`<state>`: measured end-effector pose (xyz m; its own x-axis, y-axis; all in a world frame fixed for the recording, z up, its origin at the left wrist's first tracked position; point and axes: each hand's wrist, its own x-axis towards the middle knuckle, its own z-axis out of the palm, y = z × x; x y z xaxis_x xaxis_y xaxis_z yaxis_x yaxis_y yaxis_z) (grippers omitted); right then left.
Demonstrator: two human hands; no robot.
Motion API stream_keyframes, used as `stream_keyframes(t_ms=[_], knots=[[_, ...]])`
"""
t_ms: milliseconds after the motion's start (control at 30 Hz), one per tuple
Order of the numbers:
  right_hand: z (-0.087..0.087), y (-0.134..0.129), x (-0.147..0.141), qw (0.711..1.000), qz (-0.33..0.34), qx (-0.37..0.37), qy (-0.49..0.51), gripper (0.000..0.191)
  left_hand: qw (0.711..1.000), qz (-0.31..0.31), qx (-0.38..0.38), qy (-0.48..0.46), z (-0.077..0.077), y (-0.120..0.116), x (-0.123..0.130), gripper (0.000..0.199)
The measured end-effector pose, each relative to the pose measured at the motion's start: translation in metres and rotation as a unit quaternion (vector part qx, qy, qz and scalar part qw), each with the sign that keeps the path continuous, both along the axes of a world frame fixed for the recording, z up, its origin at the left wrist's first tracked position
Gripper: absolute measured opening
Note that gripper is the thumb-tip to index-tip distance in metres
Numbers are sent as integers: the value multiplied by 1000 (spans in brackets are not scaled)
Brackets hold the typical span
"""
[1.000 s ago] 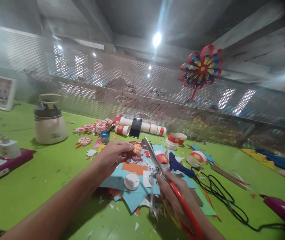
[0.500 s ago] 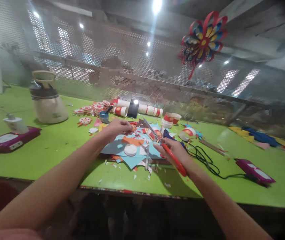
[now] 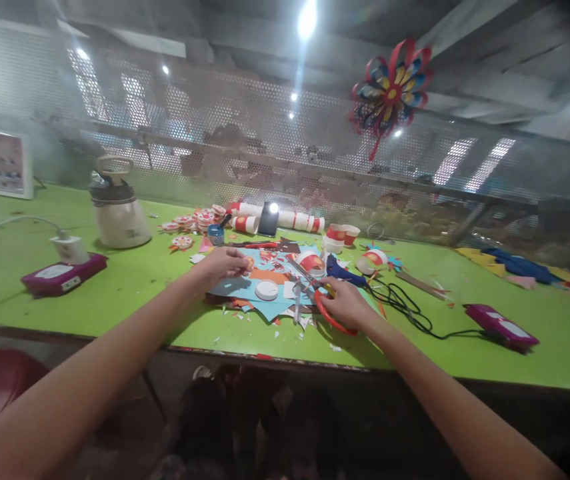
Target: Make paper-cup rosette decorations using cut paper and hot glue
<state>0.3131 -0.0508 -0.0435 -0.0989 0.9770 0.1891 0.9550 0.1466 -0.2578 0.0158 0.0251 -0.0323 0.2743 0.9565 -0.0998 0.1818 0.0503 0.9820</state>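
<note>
My left hand [image 3: 222, 265] is closed in a pinch over the left part of the blue paper [image 3: 229, 287], with a small orange-red paper piece [image 3: 249, 263] at its fingertips. Red-handled scissors [image 3: 333, 319] are in my right hand [image 3: 347, 301], their blades pointing away and left over the paper pile. Beyond the blades lies a red-and-white paper cup [image 3: 311, 261]. A white round lid [image 3: 267, 290] rests on the blue paper between my hands. Beside my right hand is a blue glue gun [image 3: 342, 270] with a black cord.
Paper cups [image 3: 335, 237] and a dark phone [image 3: 268, 219] stand at the back. Left of them are a blue jar [image 3: 216, 234] and several cut paper flowers [image 3: 205, 217]. A beige kettle [image 3: 122, 223] and purple power strips [image 3: 67, 275] [image 3: 502, 327] flank the work area.
My left hand has drawn left, away from the scissors, with the small piece. The scissors have lowered toward the paper. The camera view has shifted a little.
</note>
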Motion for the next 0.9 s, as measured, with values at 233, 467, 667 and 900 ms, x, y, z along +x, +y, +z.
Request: stream_keyframes(t_ms=[233, 467, 667, 900], knots=[[-3, -16, -3, 997, 6, 25, -70, 41, 999, -27, 18, 1, -12, -8, -1, 29], [31, -25, -30, 989, 91, 67, -98, 30, 997, -22, 75, -12, -11, -15, 2, 16], [34, 16, -82, 967, 237, 22, -94, 27, 996, -12, 91, 22, -14, -17, 6, 24], [28, 40, -86, 947, 309, 0, -89, 41, 989, -3, 121, 83, -25, -10, 7, 19]])
